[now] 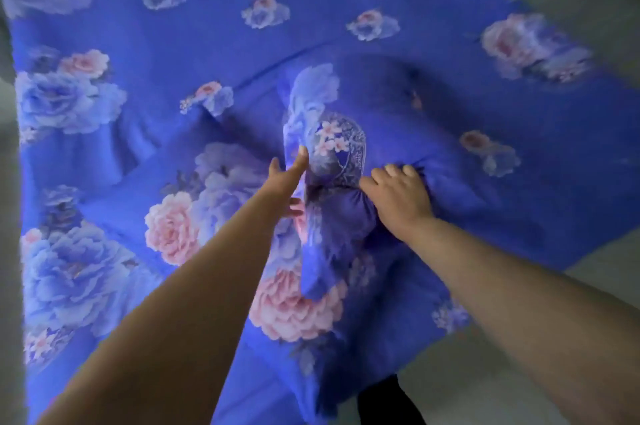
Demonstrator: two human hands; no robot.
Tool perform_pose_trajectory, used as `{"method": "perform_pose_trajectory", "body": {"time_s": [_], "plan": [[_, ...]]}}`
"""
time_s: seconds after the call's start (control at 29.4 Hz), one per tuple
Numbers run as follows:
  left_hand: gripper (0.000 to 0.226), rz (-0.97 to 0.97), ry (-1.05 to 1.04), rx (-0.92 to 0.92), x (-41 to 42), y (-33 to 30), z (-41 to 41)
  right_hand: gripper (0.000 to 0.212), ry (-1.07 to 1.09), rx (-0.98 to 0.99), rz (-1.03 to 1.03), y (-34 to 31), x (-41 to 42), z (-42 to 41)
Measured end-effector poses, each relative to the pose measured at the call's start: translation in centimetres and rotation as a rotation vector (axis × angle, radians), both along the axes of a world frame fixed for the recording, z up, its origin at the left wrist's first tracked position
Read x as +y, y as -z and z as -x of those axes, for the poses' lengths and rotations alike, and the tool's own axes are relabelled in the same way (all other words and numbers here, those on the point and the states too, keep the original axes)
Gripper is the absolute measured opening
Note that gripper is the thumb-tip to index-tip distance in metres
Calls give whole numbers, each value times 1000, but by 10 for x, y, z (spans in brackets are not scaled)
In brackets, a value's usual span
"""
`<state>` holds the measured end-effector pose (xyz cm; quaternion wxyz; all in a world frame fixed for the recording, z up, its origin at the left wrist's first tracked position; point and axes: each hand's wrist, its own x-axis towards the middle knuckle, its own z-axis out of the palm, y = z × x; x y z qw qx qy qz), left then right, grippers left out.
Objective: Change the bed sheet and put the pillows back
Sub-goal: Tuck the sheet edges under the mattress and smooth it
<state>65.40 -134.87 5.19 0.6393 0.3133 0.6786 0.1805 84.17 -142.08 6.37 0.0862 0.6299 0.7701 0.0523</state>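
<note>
My right hand (398,197) bunches the blue floral cotton bed sheet (242,54) mid-bed; my left hand (289,178) reaches with straight fingers. Pulling from here could drag the far edges crooked.

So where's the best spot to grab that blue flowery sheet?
At the bunched ridge in the middle of the sheet, probably from above. The cloth gathers thick there, where the right hand already grips a fold; the flat parts offer nothing to pinch. The left hand reaches with fingers straight.
</note>
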Motion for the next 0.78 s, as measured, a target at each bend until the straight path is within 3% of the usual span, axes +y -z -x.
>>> {"method": "perform_pose_trajectory", "body": {"time_s": [0.07, 0.14, 0.27, 0.44, 0.58, 0.65, 0.78], "plan": [[72, 146, -23, -332, -2, -13, -71, 32, -5, -82, -37, -32, 4, -60], [56, 91, -57, -460, -6, -23, -149, 26, -35, -120, -162, -62, 9, -119], [70, -174, -109, -487, -13, -42, -280, 16, -48, -160, -414, -95, -3, -215], [65, -329, 241, -431, -7, -34, -396, 16, 211, -123, -529, -81, -36, -335], [56, -305, 588, -180, -19, 4, -427, 40, 411, -59, -194, -39, -52, -401], [46, -364, 652, -19, -32, 33, -414, 46, 527, -7, 41, -18, -54, -405], [36, -332, 621, 227, -47, 75, -339, 53, 596, 159, 266, 29, -45, -356]]}}
